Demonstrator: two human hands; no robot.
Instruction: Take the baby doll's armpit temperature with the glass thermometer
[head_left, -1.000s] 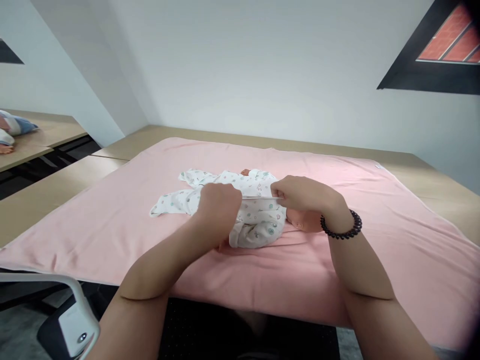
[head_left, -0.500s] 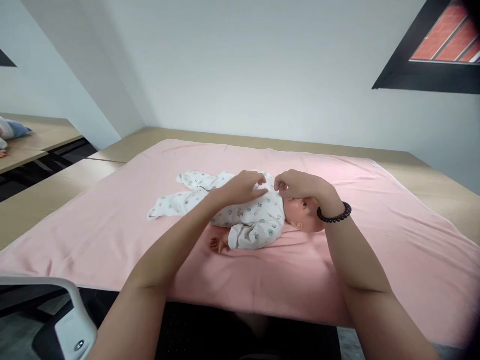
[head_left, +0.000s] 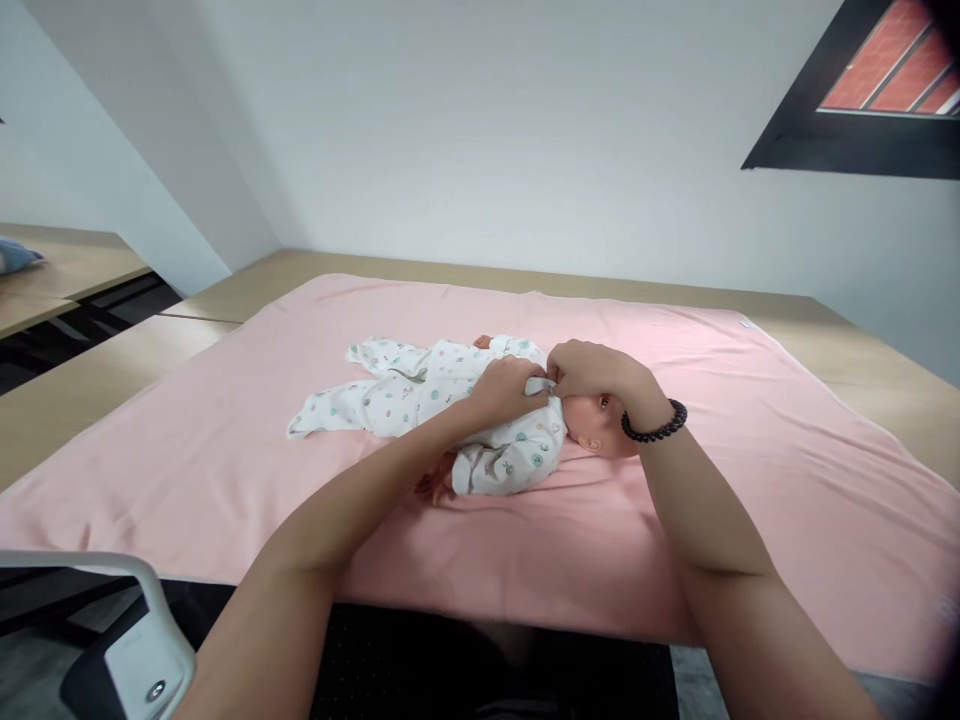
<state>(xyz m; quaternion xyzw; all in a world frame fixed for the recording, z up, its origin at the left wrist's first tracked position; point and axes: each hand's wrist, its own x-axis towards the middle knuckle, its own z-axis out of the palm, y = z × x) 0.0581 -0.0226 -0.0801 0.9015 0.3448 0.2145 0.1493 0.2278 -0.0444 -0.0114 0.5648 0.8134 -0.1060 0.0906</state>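
**Both hands at the collar of the doll's sleepsuit**

A plastic baby doll [head_left: 600,425] lies on its back in the middle of the large pink cloth blanket [head_left: 750,480], with the head toward the right edge of the blanket. It wears a white cotton sleepsuit with small coloured prints [head_left: 420,395]; the empty-looking legs of the suit stretch toward the left edge. The left hand [head_left: 506,388] and the right hand [head_left: 592,372] meet just beside the doll's chin, and both are pinched shut on the collar of the sleepsuit, fingers touching each other. On the right wrist there is a dark bead bracelet [head_left: 652,425]. I judge the step in hand is closing the neck opening. The next move probably needs a fine, steady pinch, without pressing on the doll's face. Whether a snap is there, I cannot tell.
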